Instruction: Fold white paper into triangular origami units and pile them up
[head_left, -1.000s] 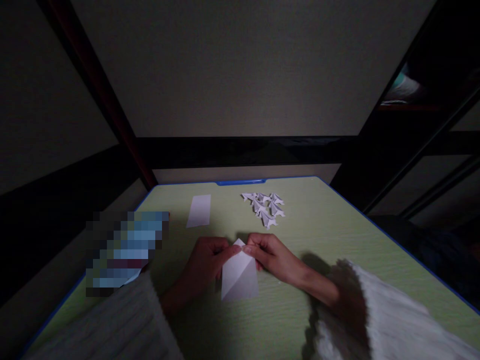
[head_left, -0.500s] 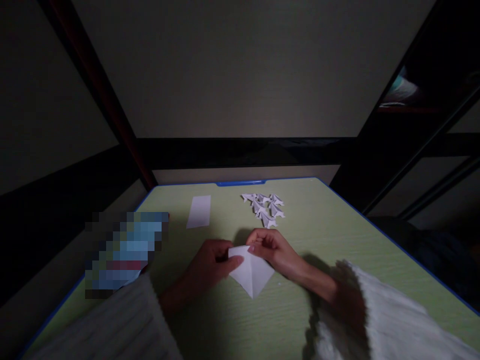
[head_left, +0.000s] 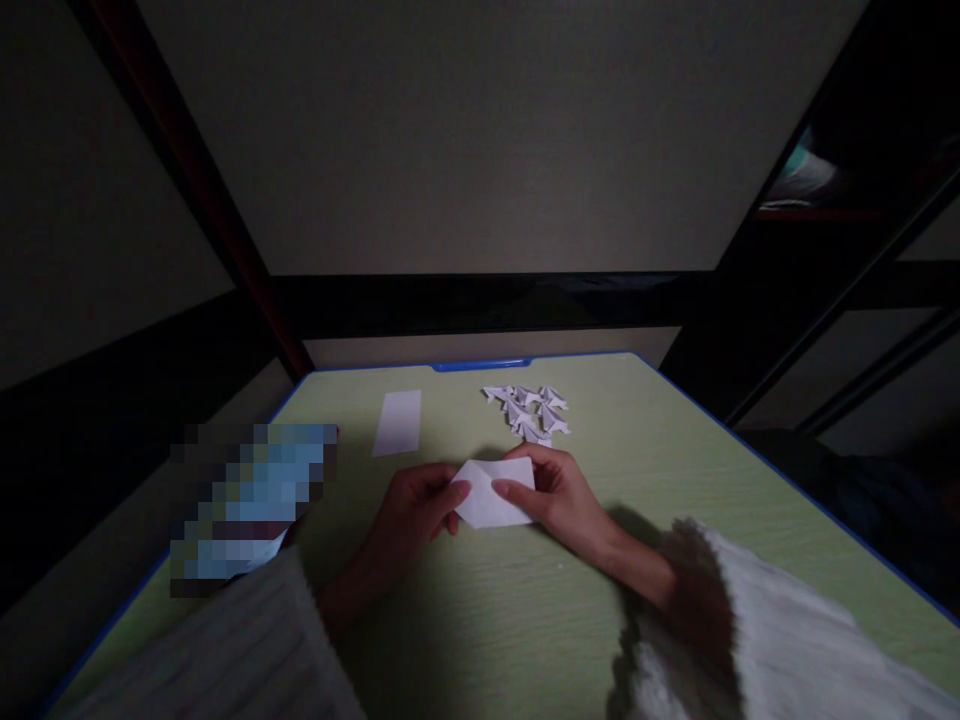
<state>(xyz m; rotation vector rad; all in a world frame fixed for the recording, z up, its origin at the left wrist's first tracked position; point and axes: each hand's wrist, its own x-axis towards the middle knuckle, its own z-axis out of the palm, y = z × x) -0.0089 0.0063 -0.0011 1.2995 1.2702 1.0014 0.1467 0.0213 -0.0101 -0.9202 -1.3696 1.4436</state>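
A partly folded white paper is held just above the green table, with its pointed end to the left. My left hand pinches the pointed left end with thumb and fingers. My right hand grips the right end, thumb on top and fingers behind. Both wrists come out of white knitted sleeves.
A flat white paper sheet lies at the back left of the table. Several small folded paper figures sit in a cluster just behind my right hand. A blurred-out bluish object lies at the left edge. Dark frame bars surround the table.
The paper has been turned: a second ago its point faced away from me, then hung towards me, and now it lies sideways with the point to the left. Both hands kept hold.
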